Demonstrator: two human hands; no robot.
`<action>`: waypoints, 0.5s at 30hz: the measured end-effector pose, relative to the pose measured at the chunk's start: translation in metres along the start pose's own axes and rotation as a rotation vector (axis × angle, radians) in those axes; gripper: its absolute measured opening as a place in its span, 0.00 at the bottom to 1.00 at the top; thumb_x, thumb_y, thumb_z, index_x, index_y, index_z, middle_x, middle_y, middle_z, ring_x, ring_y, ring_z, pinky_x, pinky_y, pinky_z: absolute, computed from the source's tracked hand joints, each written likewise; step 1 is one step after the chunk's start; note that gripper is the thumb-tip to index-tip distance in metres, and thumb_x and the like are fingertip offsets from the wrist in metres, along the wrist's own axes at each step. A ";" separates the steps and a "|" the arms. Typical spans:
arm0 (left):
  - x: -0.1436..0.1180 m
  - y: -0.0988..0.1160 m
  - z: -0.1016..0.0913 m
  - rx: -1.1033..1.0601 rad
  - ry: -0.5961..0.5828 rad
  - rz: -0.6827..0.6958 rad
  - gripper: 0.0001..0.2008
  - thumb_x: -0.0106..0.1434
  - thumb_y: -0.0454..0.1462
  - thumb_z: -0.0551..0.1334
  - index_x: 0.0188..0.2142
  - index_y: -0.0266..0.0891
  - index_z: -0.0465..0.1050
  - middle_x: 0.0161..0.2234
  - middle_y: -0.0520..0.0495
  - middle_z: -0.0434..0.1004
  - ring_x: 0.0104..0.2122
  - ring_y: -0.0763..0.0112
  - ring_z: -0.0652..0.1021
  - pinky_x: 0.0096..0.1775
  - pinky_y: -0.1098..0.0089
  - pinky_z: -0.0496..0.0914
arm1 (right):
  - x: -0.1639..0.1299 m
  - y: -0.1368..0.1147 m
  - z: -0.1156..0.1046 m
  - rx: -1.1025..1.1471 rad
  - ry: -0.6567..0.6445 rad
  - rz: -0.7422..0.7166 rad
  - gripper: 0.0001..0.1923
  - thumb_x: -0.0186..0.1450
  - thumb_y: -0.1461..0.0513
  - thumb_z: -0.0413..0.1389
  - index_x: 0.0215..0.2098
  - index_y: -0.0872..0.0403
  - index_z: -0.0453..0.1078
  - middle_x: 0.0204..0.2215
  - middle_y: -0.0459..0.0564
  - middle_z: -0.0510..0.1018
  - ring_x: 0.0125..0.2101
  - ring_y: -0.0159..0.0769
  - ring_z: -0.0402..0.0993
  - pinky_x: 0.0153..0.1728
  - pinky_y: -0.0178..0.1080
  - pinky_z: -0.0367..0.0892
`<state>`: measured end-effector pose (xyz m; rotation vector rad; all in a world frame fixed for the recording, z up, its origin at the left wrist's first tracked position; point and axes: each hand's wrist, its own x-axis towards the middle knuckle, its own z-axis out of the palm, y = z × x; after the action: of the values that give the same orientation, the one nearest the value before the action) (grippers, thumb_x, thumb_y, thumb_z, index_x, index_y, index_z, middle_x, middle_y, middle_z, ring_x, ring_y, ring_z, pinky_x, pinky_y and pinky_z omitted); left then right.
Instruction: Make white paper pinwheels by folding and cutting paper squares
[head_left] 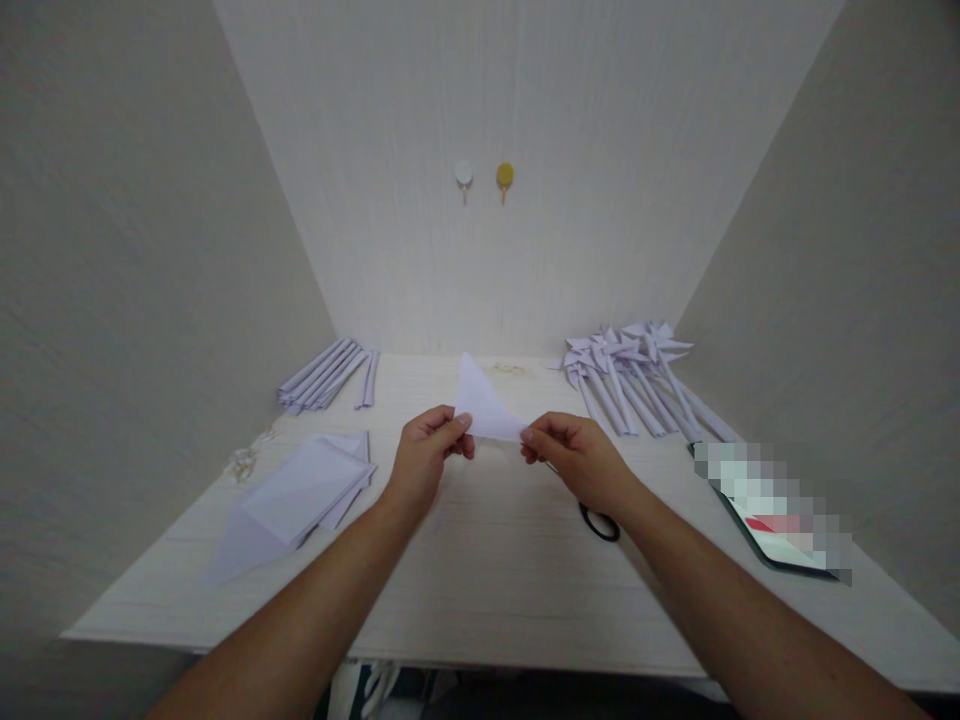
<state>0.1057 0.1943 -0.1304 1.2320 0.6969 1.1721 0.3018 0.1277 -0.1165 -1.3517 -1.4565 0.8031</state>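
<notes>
A white triangular piece of folded paper (481, 404) is held up above the middle of the pale wooden table (495, 590). My left hand (424, 459) pinches its left corner between thumb and fingers. My right hand (576, 460) pinches its right corner. The paper's tip points up and away from me. Black scissors (600, 524) lie on the table under my right wrist, mostly hidden by it.
A stack of flat white paper sheets (300, 495) lies at the left. Rolled paper sticks (328, 376) lie at the back left, finished paper pinwheels (637, 375) at the back right. A phone (772, 515) rests at the right edge. Two hooks (484, 178) hang on the back wall.
</notes>
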 end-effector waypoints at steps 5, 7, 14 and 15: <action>-0.002 -0.002 0.000 0.087 -0.081 -0.011 0.11 0.53 0.40 0.71 0.22 0.37 0.74 0.19 0.51 0.74 0.23 0.74 0.71 0.31 0.71 0.63 | 0.003 -0.003 -0.002 0.153 0.174 0.002 0.14 0.60 0.51 0.61 0.26 0.53 0.72 0.22 0.47 0.78 0.25 0.35 0.72 0.31 0.39 0.67; -0.002 -0.001 0.000 0.099 -0.095 -0.013 0.11 0.52 0.41 0.71 0.22 0.37 0.76 0.20 0.51 0.75 0.24 0.73 0.71 0.32 0.71 0.64 | 0.003 -0.005 -0.001 0.196 0.205 0.018 0.14 0.58 0.51 0.62 0.26 0.53 0.72 0.22 0.47 0.78 0.25 0.34 0.72 0.31 0.39 0.67; -0.001 -0.003 0.003 0.148 -0.154 -0.019 0.12 0.51 0.43 0.72 0.23 0.38 0.77 0.21 0.51 0.76 0.24 0.72 0.72 0.32 0.70 0.65 | 0.001 -0.005 0.000 0.182 0.080 0.056 0.16 0.56 0.50 0.65 0.27 0.55 0.75 0.22 0.48 0.79 0.25 0.34 0.71 0.29 0.38 0.66; -0.001 -0.004 0.003 0.152 -0.166 -0.021 0.12 0.51 0.43 0.72 0.23 0.38 0.77 0.21 0.51 0.76 0.24 0.72 0.73 0.31 0.70 0.65 | 0.001 -0.005 0.000 0.175 0.089 0.055 0.16 0.56 0.50 0.65 0.27 0.55 0.75 0.22 0.48 0.79 0.24 0.34 0.71 0.28 0.38 0.65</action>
<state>0.1091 0.1929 -0.1337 1.4286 0.6811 1.0009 0.3002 0.1279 -0.1114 -1.2829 -1.2545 0.8740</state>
